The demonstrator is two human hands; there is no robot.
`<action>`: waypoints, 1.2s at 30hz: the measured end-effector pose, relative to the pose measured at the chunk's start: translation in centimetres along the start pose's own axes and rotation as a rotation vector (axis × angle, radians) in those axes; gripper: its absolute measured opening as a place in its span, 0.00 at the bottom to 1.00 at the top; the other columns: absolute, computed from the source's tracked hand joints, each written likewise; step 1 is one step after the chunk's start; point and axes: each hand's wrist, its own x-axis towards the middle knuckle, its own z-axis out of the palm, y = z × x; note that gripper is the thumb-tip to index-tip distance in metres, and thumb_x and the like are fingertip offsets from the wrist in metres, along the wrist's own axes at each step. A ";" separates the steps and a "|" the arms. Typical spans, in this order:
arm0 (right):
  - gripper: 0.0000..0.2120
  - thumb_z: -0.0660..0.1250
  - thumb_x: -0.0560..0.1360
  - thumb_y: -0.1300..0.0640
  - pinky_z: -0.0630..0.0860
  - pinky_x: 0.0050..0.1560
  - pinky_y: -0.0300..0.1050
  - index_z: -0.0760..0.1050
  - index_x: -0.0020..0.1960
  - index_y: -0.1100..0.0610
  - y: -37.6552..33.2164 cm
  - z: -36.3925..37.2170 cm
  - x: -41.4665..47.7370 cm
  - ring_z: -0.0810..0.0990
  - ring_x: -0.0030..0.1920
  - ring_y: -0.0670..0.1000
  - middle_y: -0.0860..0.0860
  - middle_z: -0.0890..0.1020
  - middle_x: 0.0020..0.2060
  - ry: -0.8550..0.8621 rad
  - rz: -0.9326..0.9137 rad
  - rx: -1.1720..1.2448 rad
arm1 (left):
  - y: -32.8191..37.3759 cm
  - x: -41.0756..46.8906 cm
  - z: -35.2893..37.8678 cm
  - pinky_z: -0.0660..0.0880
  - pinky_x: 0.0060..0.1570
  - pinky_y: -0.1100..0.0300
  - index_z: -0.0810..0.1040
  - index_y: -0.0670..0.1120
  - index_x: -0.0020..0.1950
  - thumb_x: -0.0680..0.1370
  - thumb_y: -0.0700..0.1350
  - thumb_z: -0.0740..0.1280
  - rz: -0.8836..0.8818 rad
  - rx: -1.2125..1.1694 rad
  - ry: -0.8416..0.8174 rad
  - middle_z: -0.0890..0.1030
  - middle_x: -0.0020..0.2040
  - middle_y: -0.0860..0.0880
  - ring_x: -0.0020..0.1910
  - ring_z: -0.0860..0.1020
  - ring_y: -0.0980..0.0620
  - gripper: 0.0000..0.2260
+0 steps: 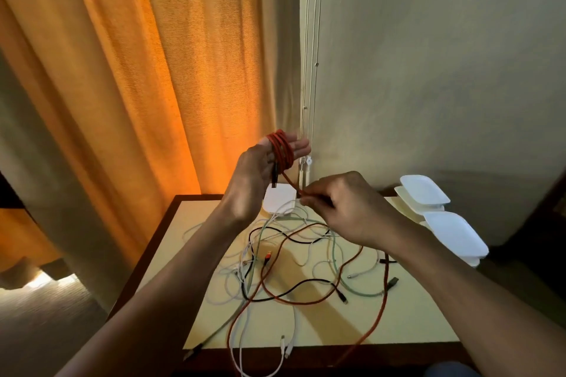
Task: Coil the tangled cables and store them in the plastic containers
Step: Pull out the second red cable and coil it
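Left hand (257, 168): fingers straight, red cable (283, 150) coiled round them, above table's (413, 315) far edge.
Right hand (343, 208): pinches free strand just below coil.
Slack: runs toward near edge.

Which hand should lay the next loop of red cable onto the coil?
Right. The right hand pinches the red cable just below its coil, while the left hand carries the coil wound around its straight fingers.

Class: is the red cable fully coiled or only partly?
Partly coiled. The red cable wraps the left hand in loops; the right hand pinches it; the rest lies on the table.
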 end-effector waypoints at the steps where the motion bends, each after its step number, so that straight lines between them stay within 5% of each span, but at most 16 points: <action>1: 0.10 0.67 0.82 0.49 0.65 0.36 0.35 0.84 0.51 0.52 -0.2 -0.4 -0.2 0.72 0.34 0.38 0.39 0.76 0.36 -0.008 -0.010 -0.043 | -0.4 0.1 -0.2 0.72 0.71 0.51 0.76 0.41 0.67 0.81 0.50 0.49 -0.007 0.087 0.013 0.84 0.63 0.43 0.65 0.81 0.48 0.24; 3: 0.10 0.65 0.82 0.49 0.69 0.37 0.42 0.83 0.50 0.52 -0.6 -1.6 -0.5 0.74 0.38 0.44 0.42 0.75 0.37 0.010 -0.050 -0.146 | -0.9 -0.3 -0.8 0.72 0.69 0.48 0.79 0.46 0.64 0.85 0.51 0.47 -0.049 0.228 0.004 0.86 0.59 0.47 0.63 0.82 0.51 0.23; 5: 0.11 0.64 0.81 0.48 0.67 0.37 0.38 0.84 0.51 0.51 -0.7 -3.4 -0.6 0.76 0.40 0.46 0.43 0.79 0.40 0.032 -0.096 -0.243 | -2.0 0.3 -1.1 0.75 0.62 0.53 0.83 0.49 0.57 0.87 0.49 0.46 -0.184 0.312 0.018 0.87 0.54 0.48 0.58 0.84 0.51 0.24; 9: 0.12 0.68 0.76 0.44 0.63 0.36 0.33 0.86 0.48 0.49 -1.1 -6.9 0.1 0.73 0.37 0.42 0.38 0.77 0.39 0.068 -0.192 -0.302 | -9.7 1.5 -5.0 0.77 0.57 0.49 0.86 0.52 0.54 0.83 0.63 0.57 -0.435 0.291 -0.337 0.87 0.52 0.44 0.51 0.86 0.43 0.22; 12: 0.10 0.75 0.72 0.46 0.69 0.38 0.36 0.86 0.47 0.51 -1.1 -8.6 1.5 0.75 0.36 0.42 0.39 0.77 0.39 0.129 -0.247 -0.252 | -4.3 -1.7 -2.4 0.74 0.54 0.47 0.80 0.41 0.59 0.85 0.53 0.44 -0.305 0.321 -0.502 0.85 0.53 0.38 0.50 0.84 0.40 0.28; 15: 0.09 0.78 0.70 0.49 0.76 0.41 0.41 0.87 0.48 0.52 -0.1 -10.2 3.4 0.81 0.37 0.44 0.43 0.82 0.40 0.233 -0.221 -0.150 | -0.5 -3.7 0.8 0.74 0.60 0.44 0.78 0.33 0.59 0.83 0.52 0.44 -0.247 0.252 -0.538 0.84 0.54 0.35 0.53 0.83 0.37 0.30; 20: 0.05 0.78 0.71 0.55 0.77 0.42 0.36 0.87 0.46 0.54 1.5 -9.1 5.8 0.83 0.40 0.43 0.43 0.85 0.39 0.253 -0.087 0.093 | 0.8 -4.3 2.0 0.78 0.59 0.55 0.86 0.43 0.52 0.81 0.51 0.54 -0.221 -0.073 -0.394 0.86 0.49 0.43 0.51 0.84 0.47 0.22; 23: 0.03 0.73 0.76 0.59 0.79 0.42 0.34 0.85 0.49 0.57 1.8 -6.5 5.3 0.85 0.41 0.41 0.46 0.86 0.39 0.140 0.012 0.265 | 2.0 -3.6 2.0 0.73 0.64 0.40 0.80 0.30 0.56 0.78 0.54 0.60 -0.073 -0.196 -0.392 0.81 0.51 0.30 0.54 0.79 0.32 0.26; 26: 0.13 0.63 0.81 0.68 0.78 0.36 0.35 0.82 0.44 0.55 1.5 -3.9 3.5 0.84 0.34 0.42 0.47 0.85 0.32 0.050 0.062 0.492 | 3.1 -2.6 1.9 0.72 0.66 0.48 0.75 0.28 0.63 0.80 0.54 0.56 -0.047 -0.337 -0.305 0.80 0.54 0.32 0.58 0.78 0.36 0.29; 29: 0.15 0.68 0.80 0.60 0.75 0.38 0.43 0.82 0.40 0.43 1.2 -0.6 2.0 0.79 0.33 0.43 0.48 0.84 0.34 0.025 0.077 0.391 | 3.5 -2.0 1.5 0.75 0.65 0.56 0.76 0.35 0.67 0.82 0.51 0.48 0.020 -0.429 -0.260 0.84 0.59 0.37 0.64 0.80 0.42 0.27; 33: 0.06 0.69 0.80 0.54 0.69 0.36 0.32 0.85 0.47 0.49 1.3 0.5 0.1 0.77 0.32 0.38 0.34 0.79 0.29 0.020 0.104 0.328 | 2.1 -0.7 0.4 0.71 0.70 0.54 0.71 0.34 0.71 0.83 0.49 0.44 0.105 -0.258 -0.111 0.79 0.67 0.36 0.69 0.77 0.40 0.27; 36: 0.10 0.68 0.80 0.47 0.71 0.39 0.36 0.85 0.55 0.50 1.0 0.1 -1.4 0.78 0.38 0.38 0.38 0.85 0.41 0.000 0.024 0.078 | 0.6 0.1 -0.6 0.71 0.71 0.51 0.72 0.34 0.70 0.82 0.50 0.47 0.037 -0.033 0.038 0.82 0.64 0.38 0.66 0.80 0.43 0.27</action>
